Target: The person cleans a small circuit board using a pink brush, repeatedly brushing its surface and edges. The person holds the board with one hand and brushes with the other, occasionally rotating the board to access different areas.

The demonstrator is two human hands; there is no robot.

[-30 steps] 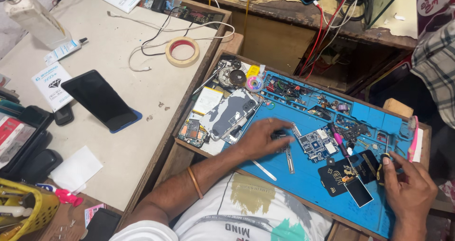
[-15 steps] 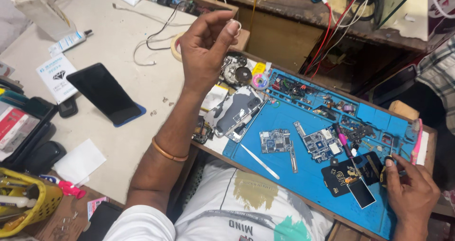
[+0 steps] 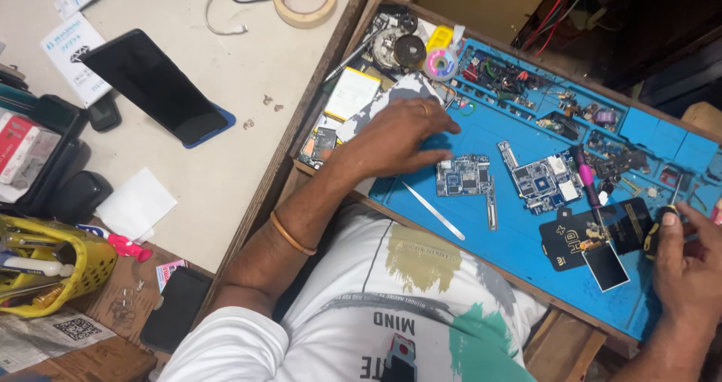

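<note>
Left hand (image 3: 402, 135) flat, fingers spread, near blue mat's (image 3: 519, 239) left edge; circuit board (image 3: 464, 176) just right of fingertips, nearer than right hand (image 3: 688, 265) gripping screwdriver (image 3: 663, 215).

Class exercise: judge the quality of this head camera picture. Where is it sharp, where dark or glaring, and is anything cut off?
Head view: evenly lit and sharp on the blue mat and left hand; mild glare on the black phone screen; the upper right corner falls into deep shadow; the right hand is cropped by the frame edge.
</note>
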